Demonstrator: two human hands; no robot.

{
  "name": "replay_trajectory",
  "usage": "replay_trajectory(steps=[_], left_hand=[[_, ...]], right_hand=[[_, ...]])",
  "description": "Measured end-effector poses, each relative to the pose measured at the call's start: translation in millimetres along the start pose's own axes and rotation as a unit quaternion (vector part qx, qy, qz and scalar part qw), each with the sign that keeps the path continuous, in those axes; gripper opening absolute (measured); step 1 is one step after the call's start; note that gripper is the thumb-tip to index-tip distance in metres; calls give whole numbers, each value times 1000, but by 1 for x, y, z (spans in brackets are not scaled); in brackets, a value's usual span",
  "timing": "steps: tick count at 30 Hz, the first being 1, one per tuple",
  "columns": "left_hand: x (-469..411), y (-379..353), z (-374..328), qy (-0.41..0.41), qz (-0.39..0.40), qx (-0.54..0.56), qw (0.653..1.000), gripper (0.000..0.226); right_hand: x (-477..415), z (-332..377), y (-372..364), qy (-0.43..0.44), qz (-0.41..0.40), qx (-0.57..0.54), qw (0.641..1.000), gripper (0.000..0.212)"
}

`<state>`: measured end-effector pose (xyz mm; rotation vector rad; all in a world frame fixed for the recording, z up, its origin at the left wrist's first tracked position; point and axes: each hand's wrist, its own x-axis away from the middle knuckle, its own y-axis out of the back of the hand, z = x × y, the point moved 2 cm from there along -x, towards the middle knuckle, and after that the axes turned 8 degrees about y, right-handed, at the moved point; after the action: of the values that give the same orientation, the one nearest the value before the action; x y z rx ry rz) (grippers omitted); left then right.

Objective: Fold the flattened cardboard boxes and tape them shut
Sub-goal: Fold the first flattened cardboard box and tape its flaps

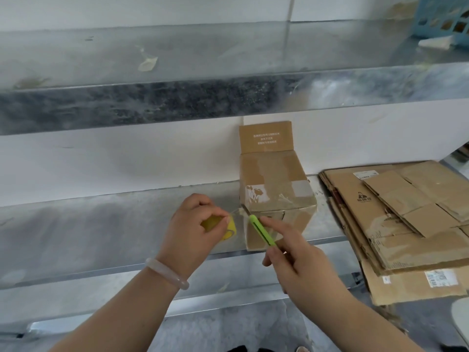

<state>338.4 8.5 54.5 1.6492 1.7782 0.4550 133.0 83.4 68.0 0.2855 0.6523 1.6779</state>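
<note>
A folded brown cardboard box (276, 189) stands on the metal shelf (101, 224), one flap raised at its back and clear tape across its top. My left hand (198, 229) grips a yellow tape roll (229, 228) just left of the box, with a strip of tape stretched to the box's near left corner. My right hand (297, 265) holds a green utility knife (261, 231), its blade tip touching the tape at that corner. A stack of flattened cardboard boxes (406, 219) lies to the right.
An upper metal shelf (177, 72) overhangs the work area, with a blue plastic basket (446, 19) at its far right. A white wall panel backs the lower shelf. A pale bangle sits on my left wrist. Another metal ledge runs below.
</note>
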Motion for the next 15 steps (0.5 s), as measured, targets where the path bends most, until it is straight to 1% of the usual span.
replay_trajectory(steps=[3, 6, 8, 10, 12, 13, 15], left_hand=[[1, -2, -2, 3, -3, 5, 1000, 6], [2, -4, -6, -9, -5, 6, 1000, 4], [3, -5, -10, -16, -11, 5, 1000, 2], [0, -3, -13, -12, -32, 6, 999, 1], [-8, 4, -11, -6, -62, 3, 998, 1], [-12, 7, -8, -8, -70, -4, 998, 1], [-19, 11, 0, -18, -63, -34, 997, 1]], right_hand=[[-6, 5, -9, 19, 18, 90, 996, 57], [-13, 8, -17, 23, 22, 145, 989, 57], [-18, 6, -21, 14, 30, 188, 982, 57], [-19, 0, -23, -13, 59, 231, 971, 54], [-15, -7, -22, -43, 89, 240, 966, 51], [-12, -10, -22, -45, 102, 235, 966, 52], [-7, -12, -21, -19, 125, 224, 966, 52]])
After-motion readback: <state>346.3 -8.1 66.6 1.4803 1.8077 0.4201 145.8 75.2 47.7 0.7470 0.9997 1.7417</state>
